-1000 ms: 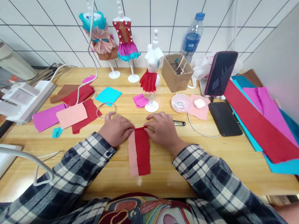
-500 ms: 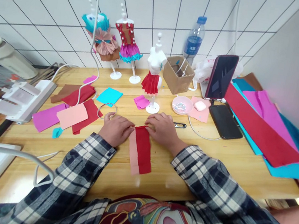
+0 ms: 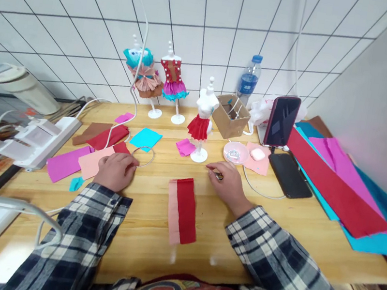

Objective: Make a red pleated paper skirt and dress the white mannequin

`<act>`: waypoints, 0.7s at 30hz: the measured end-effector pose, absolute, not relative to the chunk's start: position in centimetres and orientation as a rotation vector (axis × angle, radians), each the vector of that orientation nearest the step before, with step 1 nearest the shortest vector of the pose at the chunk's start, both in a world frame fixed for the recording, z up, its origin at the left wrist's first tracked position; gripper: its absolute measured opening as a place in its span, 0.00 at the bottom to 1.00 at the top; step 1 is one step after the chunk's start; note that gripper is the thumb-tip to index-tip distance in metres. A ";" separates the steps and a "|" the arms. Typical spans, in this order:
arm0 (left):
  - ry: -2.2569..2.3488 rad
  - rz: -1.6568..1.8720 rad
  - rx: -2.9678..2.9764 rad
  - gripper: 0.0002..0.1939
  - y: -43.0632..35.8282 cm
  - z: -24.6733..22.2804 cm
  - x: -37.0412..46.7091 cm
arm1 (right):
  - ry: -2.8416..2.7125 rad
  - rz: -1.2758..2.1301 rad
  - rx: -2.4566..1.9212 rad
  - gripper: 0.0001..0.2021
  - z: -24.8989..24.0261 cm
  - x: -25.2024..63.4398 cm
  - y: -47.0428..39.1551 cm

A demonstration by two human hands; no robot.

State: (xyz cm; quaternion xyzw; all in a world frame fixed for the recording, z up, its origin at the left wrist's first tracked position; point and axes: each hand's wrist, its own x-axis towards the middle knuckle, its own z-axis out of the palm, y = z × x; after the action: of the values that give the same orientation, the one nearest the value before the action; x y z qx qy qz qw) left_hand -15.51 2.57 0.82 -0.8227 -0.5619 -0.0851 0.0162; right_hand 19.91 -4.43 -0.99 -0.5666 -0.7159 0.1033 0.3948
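Observation:
My left hand [image 3: 116,171] is closed, its fingers curled at the left edge of a thin wire ring [image 3: 149,163]. It partly covers a pale pink piece [image 3: 89,163] and a red piece of crepe paper. My right hand [image 3: 229,187] is closed over a small black-and-silver tool [image 3: 218,175], mostly hidden by the fingers. Between my hands a red strip [image 3: 186,212] lies over a pale pink strip [image 3: 171,212], both flat on the table. Beyond stands a white mini mannequin [image 3: 207,103] in a red pleated skirt [image 3: 199,127].
Two dressed mannequins [image 3: 175,76], a cardboard box [image 3: 229,124] and a bottle [image 3: 248,82] stand by the wall. Phones [image 3: 289,175], a pink dish of beads [image 3: 235,160] and coloured sheets [image 3: 337,187] lie right. A power strip [image 3: 50,142] and cables are left.
Both hands have let go of the top edge of the strips. My left hand has moved left to the ring, my right hand right onto the tool. The view has tilted up.

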 end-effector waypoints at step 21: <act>-1.124 -1.457 -2.837 0.09 -4.7 1.4 -3.7 | -1.683 0.225 -1.116 0.15 2.8 12.9 -7.4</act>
State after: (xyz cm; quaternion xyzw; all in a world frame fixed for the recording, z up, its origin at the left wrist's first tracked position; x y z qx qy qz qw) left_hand -3.74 -4.69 1.37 -0.8330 -0.3300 -0.4276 -0.1197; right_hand 12.88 -7.40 2.76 -0.4667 -0.7041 0.0941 0.5268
